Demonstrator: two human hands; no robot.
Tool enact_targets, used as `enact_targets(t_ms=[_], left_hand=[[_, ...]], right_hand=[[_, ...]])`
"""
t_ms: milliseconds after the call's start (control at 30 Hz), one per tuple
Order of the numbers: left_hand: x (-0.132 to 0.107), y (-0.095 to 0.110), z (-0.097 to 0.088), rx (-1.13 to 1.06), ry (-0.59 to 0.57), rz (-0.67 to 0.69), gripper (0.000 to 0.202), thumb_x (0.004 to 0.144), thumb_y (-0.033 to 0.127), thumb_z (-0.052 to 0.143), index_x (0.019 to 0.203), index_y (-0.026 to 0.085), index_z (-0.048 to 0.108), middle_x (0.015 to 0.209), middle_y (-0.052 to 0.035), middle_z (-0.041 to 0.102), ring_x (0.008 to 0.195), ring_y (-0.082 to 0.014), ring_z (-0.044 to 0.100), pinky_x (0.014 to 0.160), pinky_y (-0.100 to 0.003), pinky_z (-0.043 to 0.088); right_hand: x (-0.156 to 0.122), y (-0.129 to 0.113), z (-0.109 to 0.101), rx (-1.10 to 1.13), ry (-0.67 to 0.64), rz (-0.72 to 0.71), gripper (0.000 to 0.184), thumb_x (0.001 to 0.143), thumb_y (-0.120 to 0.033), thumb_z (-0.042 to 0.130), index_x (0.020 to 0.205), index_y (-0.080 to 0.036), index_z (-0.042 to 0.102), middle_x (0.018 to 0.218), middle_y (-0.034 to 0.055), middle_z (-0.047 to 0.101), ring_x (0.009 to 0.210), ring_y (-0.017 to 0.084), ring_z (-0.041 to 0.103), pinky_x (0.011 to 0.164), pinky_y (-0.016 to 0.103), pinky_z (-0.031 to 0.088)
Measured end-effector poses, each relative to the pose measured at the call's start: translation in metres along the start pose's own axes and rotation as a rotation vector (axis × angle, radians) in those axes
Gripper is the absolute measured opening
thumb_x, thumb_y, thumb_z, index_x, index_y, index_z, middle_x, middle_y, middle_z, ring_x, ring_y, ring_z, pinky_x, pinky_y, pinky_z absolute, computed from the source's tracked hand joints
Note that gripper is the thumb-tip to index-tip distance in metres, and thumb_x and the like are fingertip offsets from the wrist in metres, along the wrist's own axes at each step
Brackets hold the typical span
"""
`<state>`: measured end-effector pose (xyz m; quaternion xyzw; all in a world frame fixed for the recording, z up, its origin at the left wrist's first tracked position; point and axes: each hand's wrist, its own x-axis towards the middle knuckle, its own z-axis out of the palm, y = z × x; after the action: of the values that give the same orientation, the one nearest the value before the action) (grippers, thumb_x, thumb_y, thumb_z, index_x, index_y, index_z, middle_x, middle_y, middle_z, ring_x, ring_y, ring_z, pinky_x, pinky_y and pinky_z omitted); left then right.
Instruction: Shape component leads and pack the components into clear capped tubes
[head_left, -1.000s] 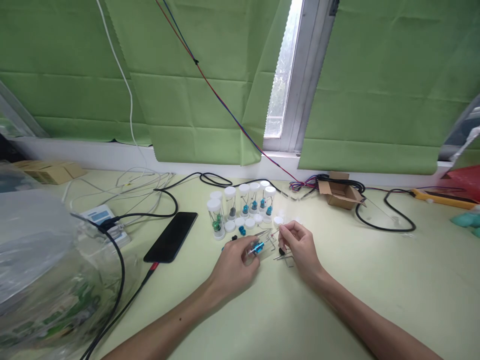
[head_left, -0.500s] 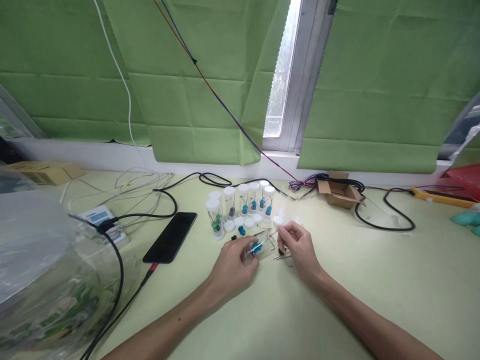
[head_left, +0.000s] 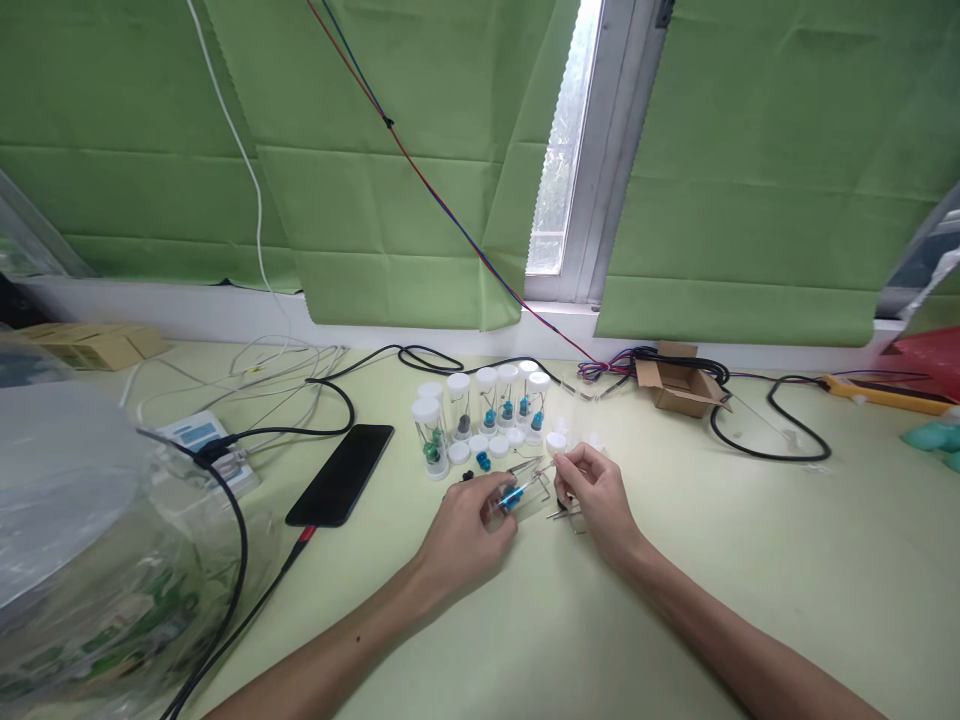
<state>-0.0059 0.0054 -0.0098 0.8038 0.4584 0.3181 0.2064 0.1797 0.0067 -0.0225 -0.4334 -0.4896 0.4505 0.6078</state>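
My left hand [head_left: 466,528] is closed round a small clear vial [head_left: 517,500] lying on its side, with a blue component [head_left: 511,497] at its mouth. My right hand [head_left: 598,497] pinches the thin wire leads [head_left: 546,470] of that component just right of the vial. Behind the hands stand several capped clear vials [head_left: 487,405] with blue and green parts inside. Loose white caps [head_left: 491,446], a loose blue part [head_left: 484,462] and bare metal leads [head_left: 564,514] lie on the pale green table [head_left: 750,560].
A black phone [head_left: 341,473] on a red-tipped cable lies to the left. A crumpled clear plastic bag [head_left: 82,560] fills the near left. Black and white cables [head_left: 300,385] cross the back, beside a small open cardboard box [head_left: 679,385]. Green blinds hang behind.
Both hands stay almost where they were; the view has shifted slightly. The blue component sits a little deeper at the vial's mouth.
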Motion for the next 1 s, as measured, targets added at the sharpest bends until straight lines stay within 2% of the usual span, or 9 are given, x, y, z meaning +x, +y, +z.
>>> enact_targets(t_ms=[600, 833, 1000], left_hand=[[0.0001, -0.0023, 0.0004, -0.005, 0.014, 0.003, 0.033, 0.072, 0.010, 0.053, 0.099, 0.018, 0.069, 0.061, 0.0023, 0.057, 0.053, -0.0124, 0.044, 0.053, -0.024, 0.034], [0.0004, 0.0024, -0.0010, -0.042, 0.024, 0.035, 0.029, 0.075, 0.010, 0.054, 0.098, 0.019, 0.070, 0.078, -0.0022, 0.069, 0.064, -0.0152, 0.055, 0.059, -0.025, 0.040], [0.0008, 0.0038, -0.0019, -0.053, 0.016, 0.033, 0.027, 0.076, 0.010, 0.054, 0.096, 0.019, 0.070, 0.078, -0.0022, 0.069, 0.064, -0.0152, 0.055, 0.059, -0.026, 0.040]], right_hand=[[-0.0020, -0.0019, 0.0020, -0.054, 0.012, -0.016, 0.036, 0.084, -0.047, 0.066, 0.067, -0.021, 0.047, 0.052, -0.0054, 0.049, 0.047, 0.011, 0.042, 0.049, 0.025, 0.035], [-0.0056, 0.0032, 0.0075, -0.052, -0.052, -0.036, 0.034, 0.086, -0.045, 0.064, 0.069, -0.021, 0.048, 0.052, -0.0060, 0.048, 0.047, 0.010, 0.044, 0.048, 0.024, 0.035], [-0.0046, 0.0032, 0.0059, -0.032, -0.062, -0.014, 0.035, 0.084, -0.046, 0.066, 0.067, -0.020, 0.049, 0.051, -0.0058, 0.050, 0.044, 0.009, 0.044, 0.046, 0.023, 0.037]])
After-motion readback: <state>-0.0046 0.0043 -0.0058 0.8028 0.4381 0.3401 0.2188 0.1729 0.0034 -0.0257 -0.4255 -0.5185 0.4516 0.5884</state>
